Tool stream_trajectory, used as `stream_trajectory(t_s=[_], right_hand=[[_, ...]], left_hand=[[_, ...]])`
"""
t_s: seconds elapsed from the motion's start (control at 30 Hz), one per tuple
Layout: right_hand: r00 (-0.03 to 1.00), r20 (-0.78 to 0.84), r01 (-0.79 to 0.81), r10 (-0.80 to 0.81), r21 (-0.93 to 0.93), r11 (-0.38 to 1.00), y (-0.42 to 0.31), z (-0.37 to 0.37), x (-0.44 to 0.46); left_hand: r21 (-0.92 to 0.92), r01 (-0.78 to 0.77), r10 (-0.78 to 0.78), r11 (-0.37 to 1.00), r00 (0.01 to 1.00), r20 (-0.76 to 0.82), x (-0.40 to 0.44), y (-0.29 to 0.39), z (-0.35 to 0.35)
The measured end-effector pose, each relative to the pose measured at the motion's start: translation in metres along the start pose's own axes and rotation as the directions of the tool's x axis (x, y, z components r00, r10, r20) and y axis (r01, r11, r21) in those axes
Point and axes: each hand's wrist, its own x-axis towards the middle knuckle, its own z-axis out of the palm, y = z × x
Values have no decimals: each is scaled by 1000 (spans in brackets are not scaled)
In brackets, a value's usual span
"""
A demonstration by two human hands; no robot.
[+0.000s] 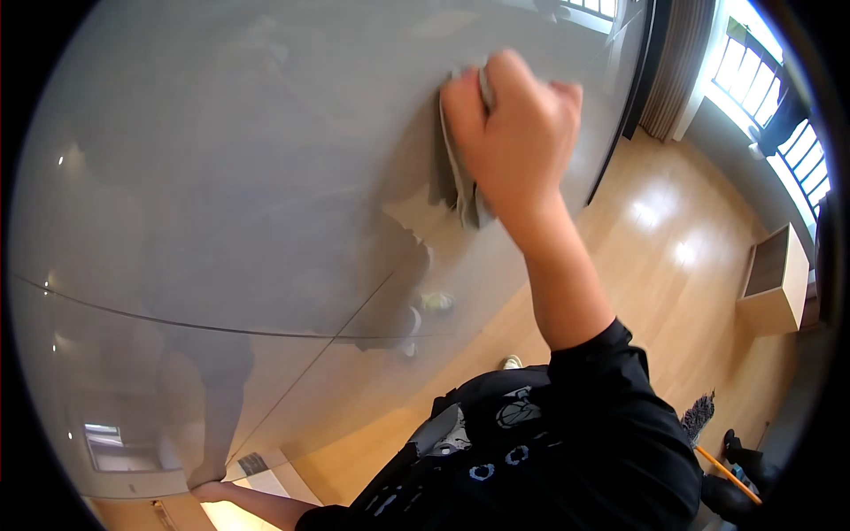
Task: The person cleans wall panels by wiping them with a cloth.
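Note:
My right hand is closed on a folded grey cloth and presses it against a large glossy grey wall panel. The cloth sticks out below and to the left of the fingers, and its shadow falls on the panel. Down at the lower left, my left hand touches the panel's edge. Its fingers are small in view and partly hidden, so their shape is unclear. Thin dark seams cross the panel, and the surface mirrors parts of the room.
Wooden flooring stretches to the right. An open-fronted wooden box stands near the barred window. A pleated brown curtain hangs at the top right. Behind my arm lies a fluffy grey duster with an orange handle.

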Motion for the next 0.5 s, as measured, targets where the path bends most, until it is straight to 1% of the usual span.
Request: stream_trajectory(t_s=[0.1, 0.13, 0.23, 0.27, 0.3, 0.37, 0.4, 0.5], right_hand=[[1000, 28, -3, 5, -59, 998, -6, -3, 23], [1000, -14, 11, -11, -1, 1000, -3, 0, 18], [997, 78, -20, 25, -65, 998, 5, -8, -15], [999, 47, -2, 3, -30, 1000, 7, -7, -9], [999, 48, 8, -6, -33, 999, 8, -4, 2], [998, 51, 28, -26, -39, 999, 12, 2, 21], [999, 53, 11, -9, -31, 999, 12, 3, 21], [1000, 22, 13, -13, -23, 1000, 13, 4, 3]], left_hand=[[-15, -6, 5, 1000, 1000, -6, 2, 0, 1], [-21, -8, 8, 1000, 1000, -10, 3, -1, 0], [-42, -22, 21, 999, 1000, -15, 8, -5, 1], [-45, -28, 27, 999, 1000, -12, 8, -4, 3], [-60, -41, 40, 997, 999, -14, 2, -1, 2], [26, -33, 33, 999, 999, -25, -20, 18, 1], [69, -29, 31, 997, 999, -31, -28, 24, 1], [33, -9, 10, 999, 999, -32, -7, 7, 4]])
